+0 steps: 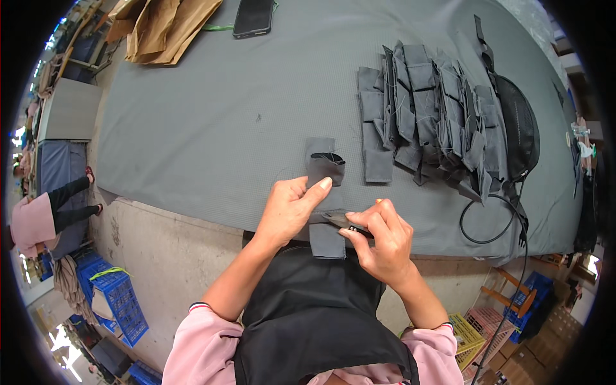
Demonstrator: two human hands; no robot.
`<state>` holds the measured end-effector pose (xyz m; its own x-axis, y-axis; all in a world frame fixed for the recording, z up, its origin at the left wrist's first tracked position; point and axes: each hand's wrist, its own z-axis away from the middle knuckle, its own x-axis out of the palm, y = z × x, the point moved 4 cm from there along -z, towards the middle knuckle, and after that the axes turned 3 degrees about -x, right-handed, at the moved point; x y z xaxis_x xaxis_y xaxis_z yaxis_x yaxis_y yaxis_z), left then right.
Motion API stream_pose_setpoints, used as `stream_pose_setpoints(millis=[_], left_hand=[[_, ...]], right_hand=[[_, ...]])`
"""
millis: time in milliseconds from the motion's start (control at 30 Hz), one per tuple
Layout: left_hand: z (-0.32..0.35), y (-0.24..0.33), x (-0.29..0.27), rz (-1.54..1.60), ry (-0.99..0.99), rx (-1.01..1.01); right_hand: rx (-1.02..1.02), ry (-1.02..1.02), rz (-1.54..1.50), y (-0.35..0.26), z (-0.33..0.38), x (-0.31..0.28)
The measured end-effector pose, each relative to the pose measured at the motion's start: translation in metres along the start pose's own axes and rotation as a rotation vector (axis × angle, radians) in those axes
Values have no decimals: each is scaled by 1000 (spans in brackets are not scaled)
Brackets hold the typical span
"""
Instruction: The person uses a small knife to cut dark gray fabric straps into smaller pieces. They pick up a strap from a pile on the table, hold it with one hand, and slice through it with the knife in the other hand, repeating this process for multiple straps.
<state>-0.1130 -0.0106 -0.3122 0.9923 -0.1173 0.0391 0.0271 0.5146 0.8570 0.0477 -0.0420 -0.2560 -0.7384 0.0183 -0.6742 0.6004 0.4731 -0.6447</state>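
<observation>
A grey fabric strip point(328, 241) with a folded, sewn pocket-like loop lies at the table's near edge, its lower end hanging toward my black apron point(308, 301). My left hand point(289, 208) pinches the strip, the thumb pressed on it just below the loop. In my right hand point(385, 240) is a pair of small thread snips point(338, 220), gripped between thumb and fingers. Their metal tip points left and lies against the strip below my left thumb. Whether the blades are apart is too small to tell.
Several similar grey strips point(423, 96) are heaped at the right, beside a black pouch point(517, 122) and a black cable point(463, 224). Brown paper point(168, 29) and a phone point(253, 18) lie at the far left. Blue crates point(119, 301) and another person point(35, 221) are left of the table.
</observation>
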Motion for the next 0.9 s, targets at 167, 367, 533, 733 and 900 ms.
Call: stream_pose_setpoints(millis=[167,367,533,733,900], left_hand=[[-1,-5,4,39,-14,46],[-1,-7,3,60,-14,4],[3,-1,-5,282,-95,107],[-10,-15,-23,1235,-226,-166],[3,20,-52,840,-55,309]], right_hand=[[-40,38,-30,-1,-4,4],[-42,15,0,-2,-2,7],[226,136,-361,5,2,-5],[689,5,-801,37,19,14],[641,83,-476,42,-11,1]])
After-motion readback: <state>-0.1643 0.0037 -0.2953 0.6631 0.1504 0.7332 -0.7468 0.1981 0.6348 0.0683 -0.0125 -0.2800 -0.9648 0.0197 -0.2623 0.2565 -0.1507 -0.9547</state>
